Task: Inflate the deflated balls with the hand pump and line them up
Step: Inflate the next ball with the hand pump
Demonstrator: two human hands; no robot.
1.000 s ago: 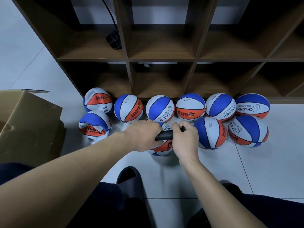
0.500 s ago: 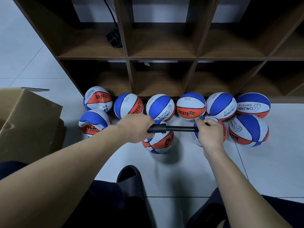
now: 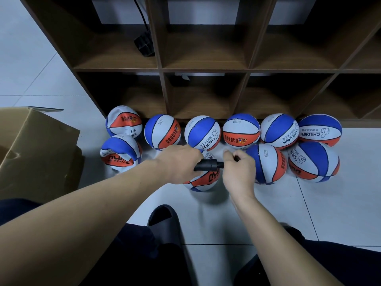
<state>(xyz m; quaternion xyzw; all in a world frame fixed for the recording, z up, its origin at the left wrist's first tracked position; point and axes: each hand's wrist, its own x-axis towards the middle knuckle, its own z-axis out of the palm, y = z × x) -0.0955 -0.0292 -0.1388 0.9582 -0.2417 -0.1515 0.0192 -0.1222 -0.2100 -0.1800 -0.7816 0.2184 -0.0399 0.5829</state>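
The black hand pump [image 3: 208,165] lies level between the two hands, above a blue, white and orange ball [image 3: 203,179] that sits on the pale floor tiles [image 3: 274,205]. The left hand [image 3: 179,163] is curled round the pump's barrel, fingers wrapped under it and knuckles up. The right hand [image 3: 239,172] grips the handle end close against the barrel, fingers closed over it (only a short black tip shows past the knuckles), so the two hands are near each other with little of the pump visible between them. How the pump meets the ball is hidden under the left hand.

Just right of the right hand stands another ball [image 3: 268,164], and beyond it a further one [image 3: 313,162]. Beyond both hands a row of six balls [image 3: 241,132] lines the foot of a dark wooden shelf unit [image 3: 160,67]; the leftmost looks dented. Left of the left hand sits one more creased, partly slack ball [image 3: 120,153]. Further left is an open cardboard box [image 3: 39,149]. On the shelf above the left hand rests a small black object [image 3: 144,44] with a cable rising from it. Nearer the person than the hands, a dark slipper [image 3: 162,216] and dark trouser legs show.
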